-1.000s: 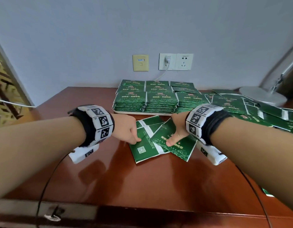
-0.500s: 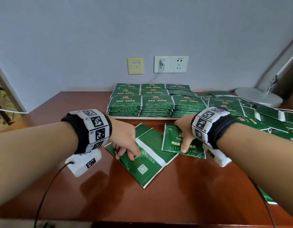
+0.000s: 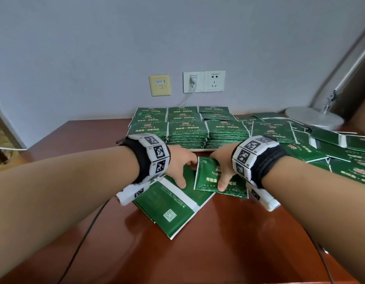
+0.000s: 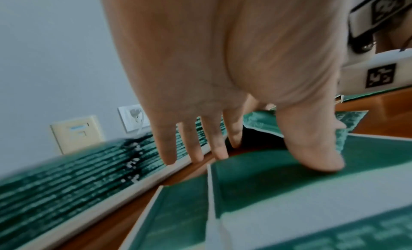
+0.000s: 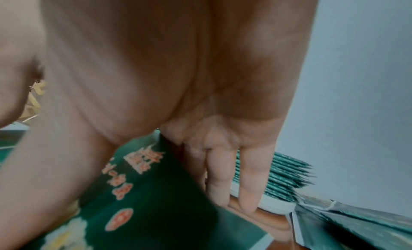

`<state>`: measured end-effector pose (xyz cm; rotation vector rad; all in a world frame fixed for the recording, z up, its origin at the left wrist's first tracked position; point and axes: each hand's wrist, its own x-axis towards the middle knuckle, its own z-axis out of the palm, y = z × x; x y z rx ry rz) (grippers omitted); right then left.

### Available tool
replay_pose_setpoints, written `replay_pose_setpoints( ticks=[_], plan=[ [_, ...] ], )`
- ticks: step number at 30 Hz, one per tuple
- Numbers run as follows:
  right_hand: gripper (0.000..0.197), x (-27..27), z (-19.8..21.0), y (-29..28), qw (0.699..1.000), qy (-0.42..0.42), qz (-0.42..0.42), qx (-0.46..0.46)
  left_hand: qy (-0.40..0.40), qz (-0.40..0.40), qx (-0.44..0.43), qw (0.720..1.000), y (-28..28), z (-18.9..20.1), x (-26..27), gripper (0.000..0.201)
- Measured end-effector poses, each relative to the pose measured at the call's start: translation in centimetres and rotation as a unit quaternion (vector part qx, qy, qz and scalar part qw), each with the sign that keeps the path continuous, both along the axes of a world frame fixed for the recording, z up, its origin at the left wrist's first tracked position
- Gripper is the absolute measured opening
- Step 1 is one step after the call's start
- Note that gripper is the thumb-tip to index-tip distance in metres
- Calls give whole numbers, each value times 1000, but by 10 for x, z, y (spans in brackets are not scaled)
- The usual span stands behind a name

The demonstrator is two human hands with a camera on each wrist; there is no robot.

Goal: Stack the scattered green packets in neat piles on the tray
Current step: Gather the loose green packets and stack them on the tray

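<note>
Currently the white tray (image 3: 189,149) at the table's far edge holds rows of stacked green packets (image 3: 187,132). The left hand (image 3: 178,162) presses a face-down packet (image 3: 171,208) with straight fingers; the right hand (image 3: 222,167) pinches a face-up packet (image 3: 206,177), thumb on top. Loose packets (image 3: 300,144) lie scattered to the right.

Tray (image 3: 189,149) mostly hidden under packet piles (image 3: 186,133); scattered packets (image 3: 349,160) cut off at right edge.
</note>
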<state>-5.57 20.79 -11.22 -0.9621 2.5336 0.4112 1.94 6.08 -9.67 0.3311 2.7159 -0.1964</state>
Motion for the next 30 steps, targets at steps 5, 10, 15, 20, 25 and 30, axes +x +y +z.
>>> replay_pose_setpoints(
  ticks=[5,10,15,20,25,30],
  plan=[
    [66,-1,-1,3,1000,0,6,-22,2,5,-64,998,7,-8,-9,77],
    [70,2,4,7,999,0,-6,-46,65,0,-89,994,3,6,-2,66],
    [54,11,15,13,991,25,-46,-121,123,67,-10,990,-26,32,13,55],
    [39,19,25,4,981,61,-57,-177,183,130,121,967,-52,36,29,30],
    [38,29,36,-8,987,52,-60,-141,207,154,178,950,-69,31,42,21],
    [57,33,37,-15,991,52,-77,-99,221,153,204,941,-82,25,56,25]
  ],
)
